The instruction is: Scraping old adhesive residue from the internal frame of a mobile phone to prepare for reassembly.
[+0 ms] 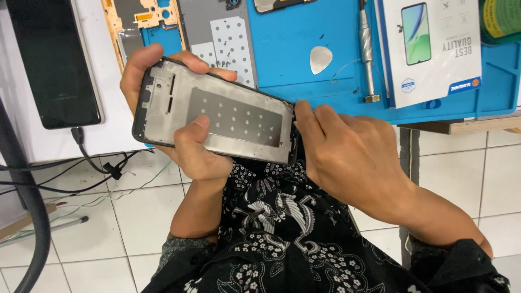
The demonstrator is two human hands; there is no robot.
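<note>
While the left hand (187, 144) clamps a stripped phone mid-frame (217, 111) above the lap, thumb pressed flat on its grey metal plate and fingers curled behind the far edge, the right hand (347, 154) pinches the frame's end at 3 o'clock, fingertips closed on the rim where a dark edge seems to part from the metal. Judging by the bare plate, with no board or battery seated in it, the teardown looks well advanced; whether a screen is on the underside cannot be told. At 12 o'clock on the blue repair mat (287, 49) lies a grey magnetic pad dotted with removed screws (230, 46), with a white triangular pick (321, 58) and a metal screwdriver (367, 49) at 1 o'clock. A boxed replacement screen (434, 49) waits at 2 o'clock, apparently unfitted. At 10 o'clock, another dark phone (54, 59) rests on the white surface (108, 135).
</note>
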